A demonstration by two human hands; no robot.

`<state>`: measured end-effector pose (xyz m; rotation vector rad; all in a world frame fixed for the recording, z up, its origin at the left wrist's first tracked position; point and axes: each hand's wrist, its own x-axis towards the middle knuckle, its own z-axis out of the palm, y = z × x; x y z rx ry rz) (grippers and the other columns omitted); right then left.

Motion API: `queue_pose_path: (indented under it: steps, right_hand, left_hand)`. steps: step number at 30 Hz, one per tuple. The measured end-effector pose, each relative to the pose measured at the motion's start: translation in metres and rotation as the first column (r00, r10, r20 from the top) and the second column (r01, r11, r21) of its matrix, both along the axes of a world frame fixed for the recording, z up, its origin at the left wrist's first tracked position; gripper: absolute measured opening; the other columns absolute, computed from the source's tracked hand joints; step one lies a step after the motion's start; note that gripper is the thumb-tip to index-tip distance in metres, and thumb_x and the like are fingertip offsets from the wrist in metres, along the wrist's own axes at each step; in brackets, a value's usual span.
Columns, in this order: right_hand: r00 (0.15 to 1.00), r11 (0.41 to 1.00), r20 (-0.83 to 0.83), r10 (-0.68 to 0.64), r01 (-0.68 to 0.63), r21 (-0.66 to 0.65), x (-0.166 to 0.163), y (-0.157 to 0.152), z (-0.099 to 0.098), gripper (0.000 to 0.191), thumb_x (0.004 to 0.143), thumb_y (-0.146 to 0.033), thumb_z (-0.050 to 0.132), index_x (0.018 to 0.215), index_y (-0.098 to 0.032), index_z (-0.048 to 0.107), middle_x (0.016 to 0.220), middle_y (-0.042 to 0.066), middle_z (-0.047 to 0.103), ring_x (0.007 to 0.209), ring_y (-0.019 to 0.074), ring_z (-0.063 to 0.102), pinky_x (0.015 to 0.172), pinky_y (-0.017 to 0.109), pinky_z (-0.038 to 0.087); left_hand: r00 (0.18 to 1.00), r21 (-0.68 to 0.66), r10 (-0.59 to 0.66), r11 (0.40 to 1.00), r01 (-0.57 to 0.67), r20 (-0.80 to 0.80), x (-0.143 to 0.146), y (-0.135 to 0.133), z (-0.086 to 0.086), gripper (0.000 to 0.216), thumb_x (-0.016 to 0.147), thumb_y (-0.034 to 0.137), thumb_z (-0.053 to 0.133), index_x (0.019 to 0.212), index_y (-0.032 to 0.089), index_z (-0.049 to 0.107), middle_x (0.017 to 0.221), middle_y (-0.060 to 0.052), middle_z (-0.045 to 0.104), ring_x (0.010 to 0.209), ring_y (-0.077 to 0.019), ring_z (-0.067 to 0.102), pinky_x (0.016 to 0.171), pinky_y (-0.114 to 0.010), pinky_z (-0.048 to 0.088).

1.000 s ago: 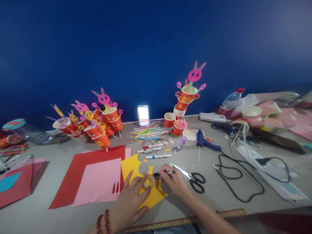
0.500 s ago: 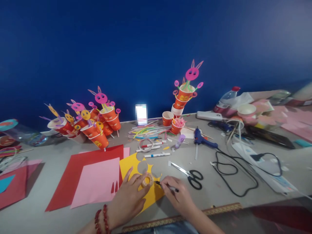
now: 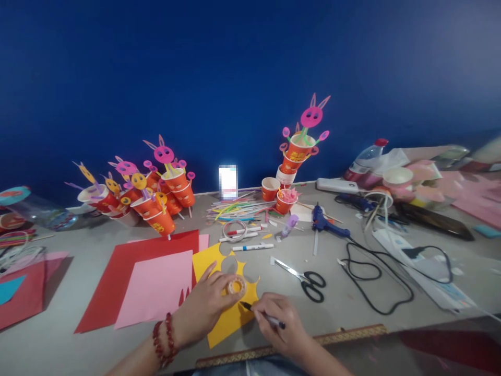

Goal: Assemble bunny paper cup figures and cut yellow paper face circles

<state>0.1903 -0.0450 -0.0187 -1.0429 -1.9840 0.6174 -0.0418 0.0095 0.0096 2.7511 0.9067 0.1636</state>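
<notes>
My left hand (image 3: 203, 305), with a red bead bracelet on the wrist, presses a small roll of tape (image 3: 236, 286) flat onto a yellow paper sheet (image 3: 225, 324) that has round holes cut from its edge. My right hand (image 3: 277, 324) grips a pen (image 3: 260, 314), its dark tip touching the yellow paper just below the tape roll. Both hands lie near the table's front edge.
Red and pink paper sheets (image 3: 156, 282) lie to the left. Black-handled scissors (image 3: 305, 279), a blue glue gun (image 3: 326, 224) with a black cord, markers (image 3: 252, 247), straws and orange paper cups with bunny faces (image 3: 164, 203) crowd the grey table. A bottle (image 3: 362, 162) stands at the back right.
My right hand has swung the pen from the right side of the tape roll round to its lower side. The left hand stays on the roll. The view shifted slightly.
</notes>
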Motion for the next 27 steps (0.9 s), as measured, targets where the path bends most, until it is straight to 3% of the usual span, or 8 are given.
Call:
queue_pose_path:
  steps: [10, 27]
  right_hand:
    - [0.988, 0.991, 0.138, 0.074, -0.088, 0.099, -0.014, 0.004, -0.006, 0.018, 0.087, -0.01, 0.044, 0.084, -0.021, 0.057, 0.068, 0.003, 0.062, 0.06, 0.0162, 0.054, 0.058, 0.025, 0.04]
    - [0.999, 0.997, 0.03, -0.017, 0.019, -0.079, 0.018, 0.027, -0.001, 0.024, 0.095, -0.021, 0.042, 0.076, -0.023, 0.056, 0.065, 0.002, 0.063, 0.062, 0.0174, 0.058, 0.062, 0.028, 0.042]
  left_hand:
    - [1.0, -0.029, 0.0, 1.0, 0.0, 0.017, 0.001, 0.001, 0.005, 0.046, 0.093, 0.01, 0.048, 0.13, 0.036, 0.056, 0.137, -0.002, 0.056, 0.116, -0.0213, 0.053, 0.115, -0.054, 0.026]
    - [0.999, -0.032, -0.02, 0.999, 0.021, 0.029, -0.002, 0.001, -0.005, 0.06, 0.086, 0.001, 0.047, 0.134, 0.036, 0.052, 0.14, -0.003, 0.054, 0.123, -0.0225, 0.051, 0.116, -0.057, 0.025]
